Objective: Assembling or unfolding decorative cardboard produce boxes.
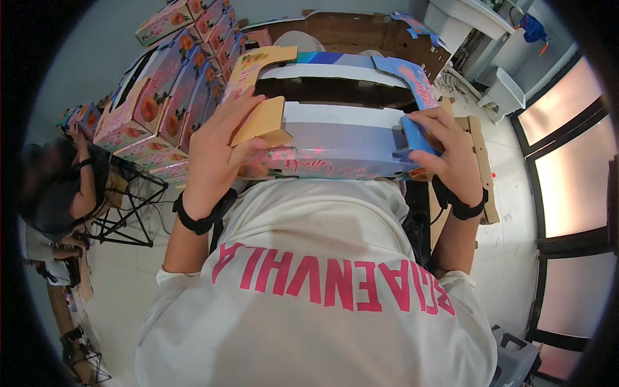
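A printed cardboard carton (342, 138) with pink, blue and orange colouring lies across my front, against my shirt. A wide gap in its top shows the dark inside. My left hand (222, 142) grips its near left corner, with the thumb on the front wall beside a yellow-orange folded flap (261, 122). At the near right corner my right hand (454, 148) pinches a blue folded flap (416, 137), fingers on top and thumb below. The fingertips of my left hand are partly hidden behind the flap. Both wrists wear black bands.
Stacked fruit-printed cartons (148, 109) rise at the left, near a black-legged stand (132, 203). Another person (64, 174) sits at the far left, a hand on a carton. Behind mine is a large brown cardboard box (361, 32). A white stool (503, 93) stands far right.
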Motion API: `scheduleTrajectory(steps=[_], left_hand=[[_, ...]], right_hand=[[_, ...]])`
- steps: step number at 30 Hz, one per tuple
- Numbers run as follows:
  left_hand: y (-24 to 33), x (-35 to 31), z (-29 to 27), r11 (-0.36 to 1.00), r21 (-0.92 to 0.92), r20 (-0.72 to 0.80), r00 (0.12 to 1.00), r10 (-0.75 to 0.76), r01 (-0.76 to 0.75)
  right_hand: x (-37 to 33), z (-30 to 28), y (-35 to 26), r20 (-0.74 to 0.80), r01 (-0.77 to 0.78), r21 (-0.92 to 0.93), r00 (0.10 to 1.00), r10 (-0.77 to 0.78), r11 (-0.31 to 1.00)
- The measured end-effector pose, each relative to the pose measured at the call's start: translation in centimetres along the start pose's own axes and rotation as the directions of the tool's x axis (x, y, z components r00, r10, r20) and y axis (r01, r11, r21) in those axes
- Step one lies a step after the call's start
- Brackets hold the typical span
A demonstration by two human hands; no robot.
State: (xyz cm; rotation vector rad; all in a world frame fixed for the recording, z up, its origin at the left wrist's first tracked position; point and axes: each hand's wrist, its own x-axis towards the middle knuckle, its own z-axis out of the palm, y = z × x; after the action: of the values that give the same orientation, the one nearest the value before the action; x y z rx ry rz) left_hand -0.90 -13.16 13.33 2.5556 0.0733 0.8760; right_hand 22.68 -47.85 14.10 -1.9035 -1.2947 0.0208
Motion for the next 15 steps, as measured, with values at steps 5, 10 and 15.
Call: scheduleTrajectory(steps=[5, 10, 15], left_hand=[[0.30, 0.04, -0.04, 1.000, -0.010, -0.003, 1.000, -0.003, 0.003], [0.20, -0.08, 0.10, 0.999, -0.040, -0.019, 1.000, -0.008, 0.007], [-0.38, -0.30, 0.47, 0.950, -0.304, -0.142, 0.984, -0.112, 0.065]], right_hand=[[0.12, -0.33, 0.03, 0.004, -0.006, -0.008, 1.000, 0.006, 1.000], [0.12, -0.16, 0.09, -0.024, 0.004, 0.006, 1.000, -0.004, 1.000], [0.17, 0.04, 0.41, -0.071, 0.020, 0.045, 0.997, -0.017, 0.999]])
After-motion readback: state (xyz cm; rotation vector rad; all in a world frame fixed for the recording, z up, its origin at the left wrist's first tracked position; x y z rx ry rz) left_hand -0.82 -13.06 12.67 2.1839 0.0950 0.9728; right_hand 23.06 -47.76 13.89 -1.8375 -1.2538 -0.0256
